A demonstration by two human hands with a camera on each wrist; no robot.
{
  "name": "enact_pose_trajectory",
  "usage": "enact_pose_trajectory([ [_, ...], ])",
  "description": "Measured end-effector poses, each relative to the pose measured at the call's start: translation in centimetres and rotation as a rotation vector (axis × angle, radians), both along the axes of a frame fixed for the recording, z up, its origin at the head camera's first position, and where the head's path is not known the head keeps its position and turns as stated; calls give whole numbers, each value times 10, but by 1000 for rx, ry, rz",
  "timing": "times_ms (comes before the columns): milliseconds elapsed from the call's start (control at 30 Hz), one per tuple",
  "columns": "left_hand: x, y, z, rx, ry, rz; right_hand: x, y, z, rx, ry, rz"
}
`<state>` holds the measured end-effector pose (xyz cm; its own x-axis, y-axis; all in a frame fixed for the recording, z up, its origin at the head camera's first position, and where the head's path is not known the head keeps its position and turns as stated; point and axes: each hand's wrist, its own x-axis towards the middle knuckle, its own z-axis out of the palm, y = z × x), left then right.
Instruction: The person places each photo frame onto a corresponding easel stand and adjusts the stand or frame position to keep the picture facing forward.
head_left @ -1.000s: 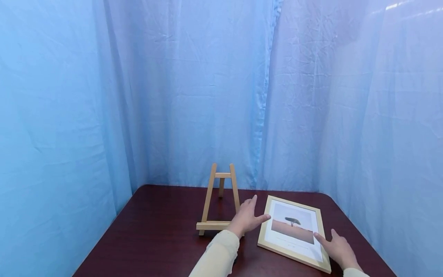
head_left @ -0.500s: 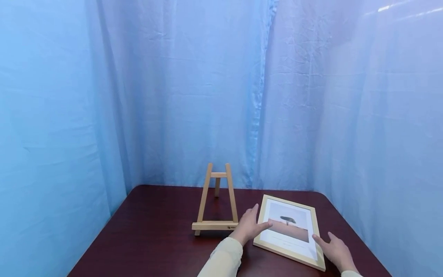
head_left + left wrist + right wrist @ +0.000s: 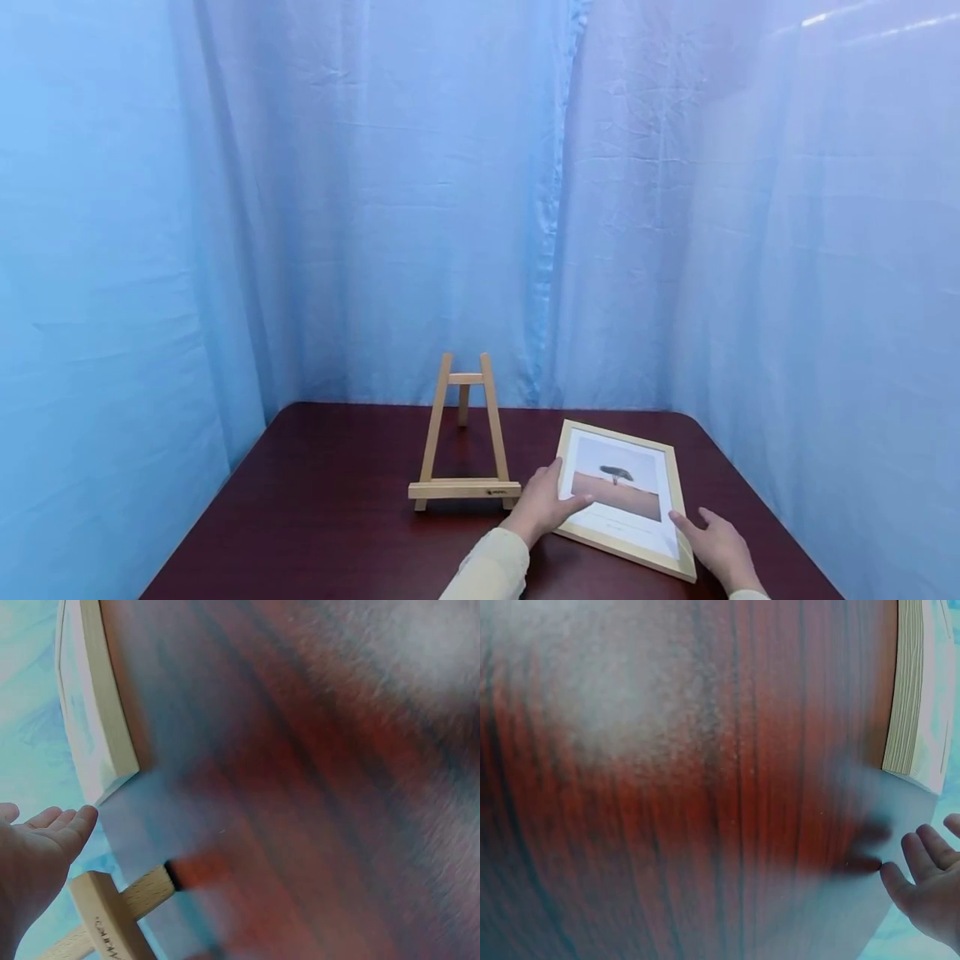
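Note:
A light wooden picture frame point(image 3: 619, 548) holding a print of a tree point(image 3: 617, 475) lies on the right side of the table. At its left edge is my left hand point(image 3: 542, 505), fingers extended and the thumb over the lower left part; contact is unclear. The left wrist view has those fingers point(image 3: 75, 829) close to a corner of the picture frame point(image 3: 112, 712). My right hand point(image 3: 718, 546) is beside the right edge, fingers spread. In the right wrist view, the right hand point(image 3: 930, 889) appears apart from the picture frame point(image 3: 907, 697).
A small wooden tabletop easel point(image 3: 465, 490) stands upright left of the picture frame, its ledge near my left hand. The dark red-brown table point(image 3: 315, 500) has rounded far corners. Light blue curtains point(image 3: 420, 208) hang behind it and along both sides.
The view has turned slightly right, so the easel and picture frame sit further left in it. My left hand has moved closer to the picture frame's left edge; the right hand stays near the right edge.

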<state>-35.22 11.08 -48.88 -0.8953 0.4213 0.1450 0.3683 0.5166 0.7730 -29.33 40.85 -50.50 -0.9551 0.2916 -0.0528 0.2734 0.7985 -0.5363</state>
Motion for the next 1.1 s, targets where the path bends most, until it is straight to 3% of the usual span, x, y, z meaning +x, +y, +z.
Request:
enact_pose_trajectory([
  [200, 3, 0, -11, 31, -27, 24, 2, 1, -6, 3, 4, -36],
  [667, 2, 0, -19, 59, -102, 89, 7, -6, -13, -6, 9, -98],
  [1100, 2, 3, -27, 50, -46, 101, 5, -10, -22, 20, 31, -154],
])
